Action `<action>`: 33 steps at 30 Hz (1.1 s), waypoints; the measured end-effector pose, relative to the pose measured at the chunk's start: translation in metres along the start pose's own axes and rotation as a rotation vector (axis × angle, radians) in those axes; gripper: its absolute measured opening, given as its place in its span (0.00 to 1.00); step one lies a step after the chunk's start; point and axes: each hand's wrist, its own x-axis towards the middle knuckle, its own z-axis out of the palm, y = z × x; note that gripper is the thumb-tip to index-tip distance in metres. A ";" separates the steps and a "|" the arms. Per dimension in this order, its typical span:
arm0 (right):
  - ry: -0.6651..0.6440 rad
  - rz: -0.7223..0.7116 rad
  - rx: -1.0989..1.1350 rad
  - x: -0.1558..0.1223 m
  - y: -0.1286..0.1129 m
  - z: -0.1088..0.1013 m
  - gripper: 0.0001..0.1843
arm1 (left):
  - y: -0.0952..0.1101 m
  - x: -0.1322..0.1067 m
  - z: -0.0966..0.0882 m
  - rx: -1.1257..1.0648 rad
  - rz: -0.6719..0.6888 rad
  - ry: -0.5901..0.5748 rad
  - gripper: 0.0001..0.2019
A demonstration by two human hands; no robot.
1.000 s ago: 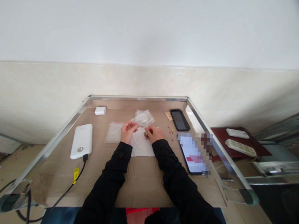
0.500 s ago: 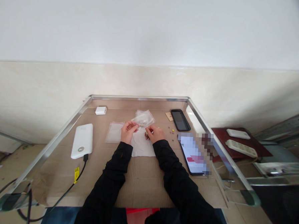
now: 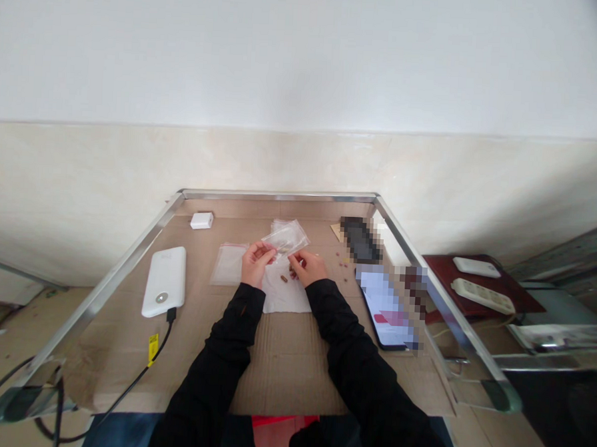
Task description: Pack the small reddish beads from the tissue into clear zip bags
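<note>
Centrally, both hands [image 3: 255, 266] by a clear bag [image 3: 288, 236], brown piece [image 3: 283, 279] between.

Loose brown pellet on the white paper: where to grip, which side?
I'd pinch the brown pellet across its middle, fingertips on the long sides, coming from above and the near side. It looks oblong and lies on the white paper, with bare paper on its near side, while the left hand and right hand flank it.
</note>
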 end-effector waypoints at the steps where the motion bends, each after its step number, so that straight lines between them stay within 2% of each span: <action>1: -0.010 0.003 0.050 0.000 0.000 0.000 0.16 | 0.000 0.000 0.000 0.002 0.000 0.000 0.11; 5: -0.035 0.072 0.256 0.000 -0.001 0.002 0.15 | -0.001 0.001 0.000 -0.001 -0.001 0.009 0.12; 10: 0.080 0.143 0.491 0.006 -0.003 -0.002 0.11 | -0.001 0.001 -0.001 -0.001 0.004 0.022 0.13; 13: 0.077 0.208 0.728 0.010 -0.005 -0.007 0.16 | 0.000 0.001 -0.001 0.001 0.015 0.008 0.13; 15: 0.069 0.270 0.808 0.012 -0.006 -0.010 0.17 | 0.000 0.000 0.000 0.019 0.023 -0.028 0.14; 20: 0.131 0.309 0.798 0.013 -0.002 -0.010 0.15 | -0.003 -0.006 0.004 0.116 0.022 -0.198 0.19; 22: 0.130 0.303 0.789 0.013 0.000 -0.009 0.14 | -0.002 -0.009 0.005 0.161 0.016 -0.228 0.19; 28: 0.033 0.282 0.764 0.012 0.000 -0.008 0.12 | 0.006 -0.009 0.007 0.155 0.024 -0.116 0.18; 33: -0.168 0.260 0.724 0.005 -0.005 -0.001 0.11 | 0.007 -0.011 0.001 0.177 0.066 -0.073 0.20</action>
